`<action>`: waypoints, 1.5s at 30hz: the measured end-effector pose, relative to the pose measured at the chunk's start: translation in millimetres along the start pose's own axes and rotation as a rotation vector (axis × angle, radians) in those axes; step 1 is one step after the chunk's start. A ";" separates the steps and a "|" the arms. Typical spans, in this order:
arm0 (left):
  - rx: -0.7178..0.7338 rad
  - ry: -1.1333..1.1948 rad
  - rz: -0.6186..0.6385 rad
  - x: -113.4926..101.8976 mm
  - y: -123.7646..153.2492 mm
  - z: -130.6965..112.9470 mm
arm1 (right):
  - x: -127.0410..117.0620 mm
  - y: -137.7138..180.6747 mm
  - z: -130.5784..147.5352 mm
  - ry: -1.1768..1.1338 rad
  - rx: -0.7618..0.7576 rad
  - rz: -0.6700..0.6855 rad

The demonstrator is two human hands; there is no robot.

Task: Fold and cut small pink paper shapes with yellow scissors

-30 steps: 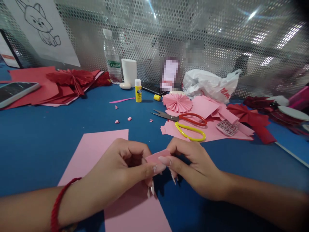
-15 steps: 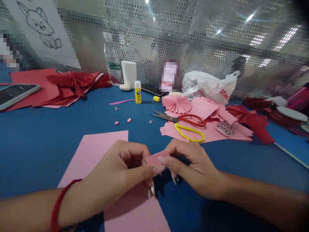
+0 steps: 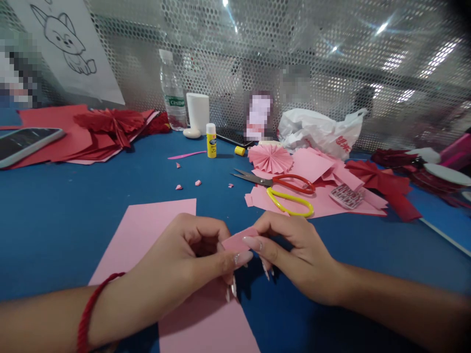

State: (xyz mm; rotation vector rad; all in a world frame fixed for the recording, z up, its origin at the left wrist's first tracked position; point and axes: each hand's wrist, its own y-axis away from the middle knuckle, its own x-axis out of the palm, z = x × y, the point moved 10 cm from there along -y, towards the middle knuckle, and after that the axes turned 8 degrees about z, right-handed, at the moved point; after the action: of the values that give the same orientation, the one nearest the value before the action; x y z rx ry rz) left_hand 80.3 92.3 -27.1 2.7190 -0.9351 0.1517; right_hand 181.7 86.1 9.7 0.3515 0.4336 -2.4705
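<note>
Two hands meet over one small pink strip [image 3: 235, 240], and very little has changed in the last second: the left hand [image 3: 176, 264] and the right hand [image 3: 298, 260] stay almost where they were, but the thumb tips have parted slightly, so that a little more of the strip's face shows between them. That seems to point to fine adjusting or pressing of this one piece rather than any carrying. Both grips are closed on the strip, the left hand pinching its left end between thumb and bent fingers, the right hand its right end, thumb in front and index finger at the top edge; how hard they press I cannot tell. The strip tilts up toward the right, held near the right edge of a large pink sheet [image 3: 147, 230] that lies partly under the left hand and forearm. Beyond the hands, nothing on the blue table [image 3: 66, 215] appears to have shifted: the scissors [image 3: 270, 181] lie with blades parted beside a pleated pink rosette [image 3: 270, 159], a glue stick [image 3: 211, 143] stands upright near a yellow cap [image 3: 240, 151], and small pink scraps [image 3: 197, 183] lie scattered in front of it.
</note>
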 end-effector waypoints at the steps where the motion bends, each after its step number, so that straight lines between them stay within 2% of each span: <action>1: -0.002 0.003 -0.001 0.3 0.0 -0.2 | 0.0 -0.1 -0.1 -0.002 -0.003 0.001; 34: 0.007 0.042 0.025 1.7 -0.6 3.6 | -0.2 -0.6 -7.4 -0.025 0.049 -0.007; 45: 0.015 -0.029 0.022 -2.4 -0.8 5.6 | 1.3 -1.4 -8.8 -0.029 0.054 0.005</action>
State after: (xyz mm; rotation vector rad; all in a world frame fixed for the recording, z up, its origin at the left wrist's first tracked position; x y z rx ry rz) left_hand 78.9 92.8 -33.1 2.7320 -0.9764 0.1237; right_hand 181.2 89.9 1.6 0.3383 0.3546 -2.4832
